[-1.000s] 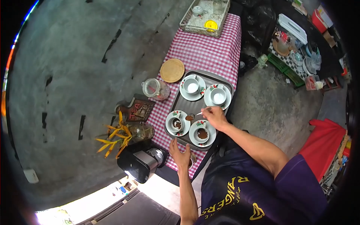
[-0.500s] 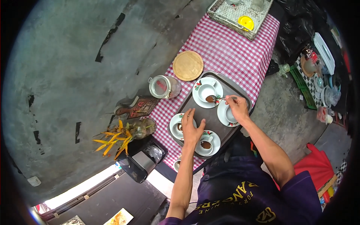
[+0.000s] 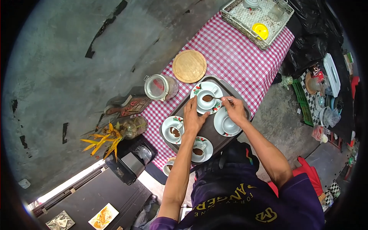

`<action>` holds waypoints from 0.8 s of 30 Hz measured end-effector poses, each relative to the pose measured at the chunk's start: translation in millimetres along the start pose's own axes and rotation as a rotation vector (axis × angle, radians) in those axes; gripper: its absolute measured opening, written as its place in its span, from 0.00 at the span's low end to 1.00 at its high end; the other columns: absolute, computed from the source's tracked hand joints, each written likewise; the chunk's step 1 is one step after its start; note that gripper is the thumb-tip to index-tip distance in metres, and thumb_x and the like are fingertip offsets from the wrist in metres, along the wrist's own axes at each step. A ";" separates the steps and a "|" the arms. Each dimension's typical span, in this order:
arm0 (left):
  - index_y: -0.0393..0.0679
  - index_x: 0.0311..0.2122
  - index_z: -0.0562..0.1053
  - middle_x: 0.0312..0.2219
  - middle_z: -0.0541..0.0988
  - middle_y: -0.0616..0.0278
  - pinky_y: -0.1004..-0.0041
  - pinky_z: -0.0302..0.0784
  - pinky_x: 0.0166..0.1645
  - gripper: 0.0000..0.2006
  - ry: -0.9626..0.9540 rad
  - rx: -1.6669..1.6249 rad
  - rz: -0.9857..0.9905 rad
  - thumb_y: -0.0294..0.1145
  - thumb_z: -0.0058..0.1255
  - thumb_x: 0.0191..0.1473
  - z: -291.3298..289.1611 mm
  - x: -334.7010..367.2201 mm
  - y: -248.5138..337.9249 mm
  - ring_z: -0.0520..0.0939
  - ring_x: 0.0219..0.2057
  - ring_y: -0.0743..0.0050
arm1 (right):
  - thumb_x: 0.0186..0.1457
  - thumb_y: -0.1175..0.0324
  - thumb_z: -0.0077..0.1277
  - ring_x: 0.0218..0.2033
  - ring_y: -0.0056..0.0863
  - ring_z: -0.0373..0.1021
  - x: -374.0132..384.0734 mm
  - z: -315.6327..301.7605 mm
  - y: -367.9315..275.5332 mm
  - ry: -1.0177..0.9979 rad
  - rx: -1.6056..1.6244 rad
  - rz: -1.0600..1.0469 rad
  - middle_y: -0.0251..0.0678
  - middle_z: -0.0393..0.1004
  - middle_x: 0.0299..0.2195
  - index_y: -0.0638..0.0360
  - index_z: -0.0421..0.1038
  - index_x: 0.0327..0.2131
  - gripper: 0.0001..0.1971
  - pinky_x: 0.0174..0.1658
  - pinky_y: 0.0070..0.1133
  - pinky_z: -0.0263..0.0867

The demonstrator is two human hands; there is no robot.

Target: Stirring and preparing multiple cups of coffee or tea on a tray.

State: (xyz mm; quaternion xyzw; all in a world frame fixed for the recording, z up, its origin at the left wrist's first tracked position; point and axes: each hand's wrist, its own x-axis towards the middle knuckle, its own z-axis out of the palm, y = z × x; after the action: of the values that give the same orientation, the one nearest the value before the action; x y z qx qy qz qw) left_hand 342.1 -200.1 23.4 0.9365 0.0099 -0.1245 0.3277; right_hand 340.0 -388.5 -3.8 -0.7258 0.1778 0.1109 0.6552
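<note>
Cups on saucers fill the tray [image 3: 180,111] on the desk [image 3: 245,57], three holding brown powder; the right hand [image 3: 234,110] pinches a spoon [image 3: 219,98] over the far cup [image 3: 207,98], which the open left hand [image 3: 193,119] steadies.

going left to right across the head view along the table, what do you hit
yellow plant → glass jar → round wooden lid → left hand → right hand → yellow lid in the wicker tray
</note>
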 end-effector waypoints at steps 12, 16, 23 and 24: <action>0.40 0.60 0.61 0.53 0.68 0.52 0.61 0.66 0.56 0.41 -0.005 0.024 -0.001 0.34 0.66 0.38 10.1 6.6 -8.0 0.69 0.52 0.51 | 0.59 0.60 0.51 0.27 0.15 0.68 1.2 1.5 6.6 -0.027 -0.005 0.011 0.31 0.75 0.25 0.69 0.75 0.39 0.17 0.32 0.16 0.64; 0.41 0.59 0.62 0.53 0.68 0.53 0.61 0.67 0.55 0.41 -0.008 0.022 -0.019 0.34 0.67 0.37 6.7 9.8 -7.5 0.70 0.51 0.52 | 0.59 0.60 0.50 0.28 0.16 0.69 1.4 0.6 5.1 -0.037 -0.026 0.013 0.32 0.76 0.26 0.68 0.75 0.39 0.17 0.33 0.17 0.65; 0.40 0.55 0.68 0.54 0.68 0.51 0.62 0.66 0.58 0.39 0.001 -0.008 -0.078 0.37 0.70 0.33 2.9 13.7 -5.0 0.69 0.54 0.51 | 0.59 0.60 0.50 0.29 0.17 0.69 4.1 -1.1 16.0 -0.043 -0.027 -0.030 0.33 0.76 0.26 0.67 0.75 0.40 0.17 0.35 0.18 0.65; 0.40 0.54 0.68 0.54 0.68 0.51 0.62 0.66 0.58 0.39 0.004 -0.013 -0.094 0.37 0.70 0.33 2.4 14.4 -4.4 0.69 0.55 0.51 | 0.59 0.60 0.50 0.29 0.17 0.69 4.9 -0.7 16.3 -0.044 -0.023 -0.033 0.33 0.76 0.26 0.67 0.75 0.40 0.17 0.35 0.18 0.65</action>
State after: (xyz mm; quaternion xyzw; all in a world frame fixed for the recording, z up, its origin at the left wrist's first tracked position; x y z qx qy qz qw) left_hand 355.1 -199.0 15.4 0.9331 0.0552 -0.1379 0.3276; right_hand 337.9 -391.0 -20.5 -0.7336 0.1499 0.1181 0.6522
